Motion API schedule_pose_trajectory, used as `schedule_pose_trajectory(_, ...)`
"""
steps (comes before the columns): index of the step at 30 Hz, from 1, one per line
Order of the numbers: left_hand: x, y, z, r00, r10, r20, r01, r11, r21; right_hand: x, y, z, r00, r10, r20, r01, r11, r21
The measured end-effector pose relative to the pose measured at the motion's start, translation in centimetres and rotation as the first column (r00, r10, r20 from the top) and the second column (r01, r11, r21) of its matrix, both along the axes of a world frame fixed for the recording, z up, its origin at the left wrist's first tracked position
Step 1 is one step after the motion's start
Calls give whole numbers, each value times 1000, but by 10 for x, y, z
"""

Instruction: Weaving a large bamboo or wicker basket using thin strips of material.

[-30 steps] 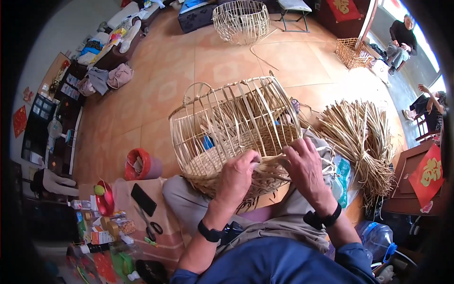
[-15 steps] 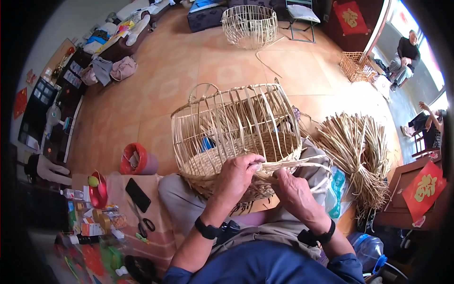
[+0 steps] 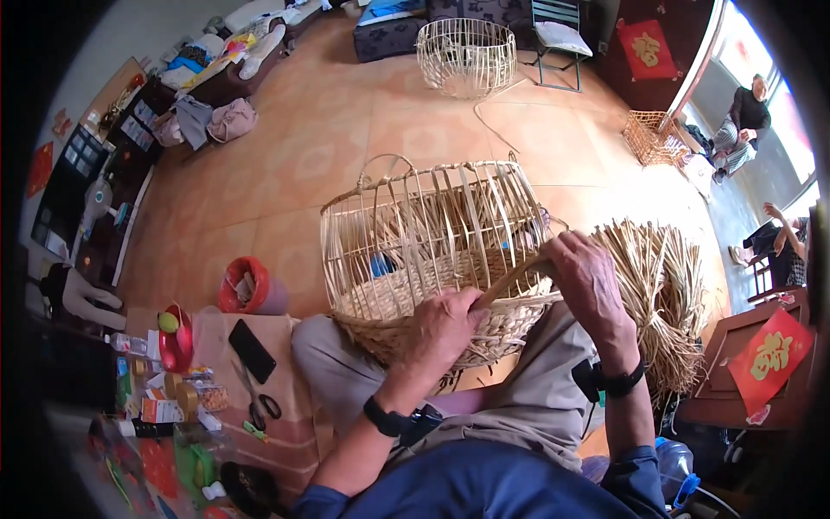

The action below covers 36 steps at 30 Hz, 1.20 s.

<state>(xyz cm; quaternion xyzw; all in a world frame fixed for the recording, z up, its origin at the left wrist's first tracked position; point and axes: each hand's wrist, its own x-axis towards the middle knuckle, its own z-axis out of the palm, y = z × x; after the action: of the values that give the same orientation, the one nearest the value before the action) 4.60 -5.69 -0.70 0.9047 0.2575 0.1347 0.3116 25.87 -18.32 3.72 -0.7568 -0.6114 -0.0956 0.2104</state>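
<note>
A half-woven basket (image 3: 393, 307) rests on my lap, its bare upright stakes rising to a hooped rim with a loop handle at the far side. The lower wall is woven from pale straw. My left hand (image 3: 443, 327) is closed at the near side of the weave, pinching one end of a straw strand (image 3: 510, 278). Up and to the right, my right hand (image 3: 588, 272) grips the same strand, which spans taut between both hands. Just beyond the right hand lies a large tied bundle of dry straw (image 3: 657, 294).
Left of me, a cloth-covered surface (image 3: 298, 415) carries a phone (image 3: 252, 350), scissors (image 3: 261, 400) and packages. A red-rimmed bin (image 3: 246, 285) stands beside it. Farther off are another basket frame (image 3: 467, 59) and a folding chair (image 3: 560, 43). Two people sit at the right, one in black (image 3: 745, 117).
My right hand has lifted and moved right, drawing the strand up from the basket wall. My left hand has dropped slightly. The view has shifted a little.
</note>
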Motion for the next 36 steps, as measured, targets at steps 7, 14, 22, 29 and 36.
schedule_pose_trajectory(7,5,-11,-26,989,126,75,-129,991,40,-53,-38,-40,913,-143,-381,240,946,220)
schedule_pose_trajectory(14,-2,-10,-25,985,110,129,-130,979,159,-58,22,-49,-115,73,-991,241,970,44)
schedule_pose_trajectory(22,11,-30,-39,994,50,-92,5,853,521,-14,70,-40,225,127,-966,-47,992,120)
schedule_pose_trajectory(29,20,-35,-36,931,178,-319,66,776,627,-32,70,-35,657,114,-745,-139,990,28)
schedule_pose_trajectory(36,13,-30,-67,979,112,-170,14,795,606,-56,56,-59,981,78,-176,-94,992,-82)
